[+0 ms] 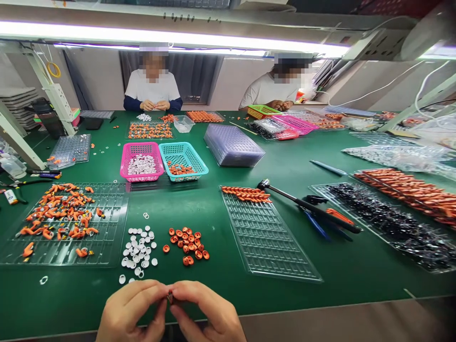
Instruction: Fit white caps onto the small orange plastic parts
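Observation:
At the table's front edge my left hand [133,308] and my right hand [204,308] meet fingertip to fingertip. Both are closed in a pinch on a small dark piece [170,297], mostly covered by the fingers, so its kind does not show. Just beyond my left hand lies a loose group of white round discs [139,249]. To their right is a pile of small orange cups [188,244]. A clear plastic tray [274,237] stands farther right, with rows of orange parts [245,194] at its far end.
Orange parts lie on a clear tray [110,204] at left. Pink [123,166] and turquoise [204,168] baskets and stacked trays [233,147] stand mid-table. A hammer [302,203], pliers [317,223] and a tray of black parts [384,223] lie right. Two people [152,90] [269,90] sit opposite.

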`<act>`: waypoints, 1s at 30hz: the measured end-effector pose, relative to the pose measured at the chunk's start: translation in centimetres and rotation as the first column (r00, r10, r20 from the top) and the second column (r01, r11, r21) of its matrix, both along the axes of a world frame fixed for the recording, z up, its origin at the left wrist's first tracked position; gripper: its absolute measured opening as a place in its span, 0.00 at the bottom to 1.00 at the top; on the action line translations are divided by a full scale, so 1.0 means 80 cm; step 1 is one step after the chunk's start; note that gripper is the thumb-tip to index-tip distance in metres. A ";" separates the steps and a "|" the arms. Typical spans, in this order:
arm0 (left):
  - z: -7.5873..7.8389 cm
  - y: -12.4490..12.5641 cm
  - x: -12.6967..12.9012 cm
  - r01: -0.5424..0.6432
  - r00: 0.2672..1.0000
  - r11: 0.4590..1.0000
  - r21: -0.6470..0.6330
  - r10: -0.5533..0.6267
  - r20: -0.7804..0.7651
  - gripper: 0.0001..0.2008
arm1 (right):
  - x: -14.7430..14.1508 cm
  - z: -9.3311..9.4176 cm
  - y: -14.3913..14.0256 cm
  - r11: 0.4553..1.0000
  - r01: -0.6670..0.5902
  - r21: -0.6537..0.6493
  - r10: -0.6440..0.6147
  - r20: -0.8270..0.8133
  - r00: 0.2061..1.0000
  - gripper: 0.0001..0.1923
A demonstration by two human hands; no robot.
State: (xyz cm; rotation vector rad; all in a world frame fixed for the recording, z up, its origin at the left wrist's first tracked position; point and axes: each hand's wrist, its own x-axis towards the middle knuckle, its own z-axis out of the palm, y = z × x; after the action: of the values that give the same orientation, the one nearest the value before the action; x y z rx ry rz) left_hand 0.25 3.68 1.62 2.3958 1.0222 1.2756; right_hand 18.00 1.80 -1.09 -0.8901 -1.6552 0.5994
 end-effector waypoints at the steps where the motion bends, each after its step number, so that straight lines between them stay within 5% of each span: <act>1: 0.001 0.000 0.001 -0.006 1.000 1.000 0.010 0.006 0.001 0.12 | 0.000 0.000 0.000 1.000 0.014 0.008 -0.014 -0.004 1.000 0.17; 13: -0.012 -0.002 -0.007 0.004 0.993 0.996 0.086 0.006 -0.118 0.14 | -0.005 0.000 0.000 0.997 0.067 -0.028 -0.070 -0.119 0.990 0.17; 30: 0.002 0.000 -0.006 0.052 0.998 0.988 -0.146 -0.048 0.033 0.15 | -0.006 0.002 0.000 0.995 0.076 0.060 -0.073 -0.055 0.996 0.19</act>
State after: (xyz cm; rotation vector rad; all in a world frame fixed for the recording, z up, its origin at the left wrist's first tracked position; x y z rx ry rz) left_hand -0.22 3.71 1.81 2.2714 1.0039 1.1725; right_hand 17.50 1.83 -0.95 -0.8796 -1.5779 0.5134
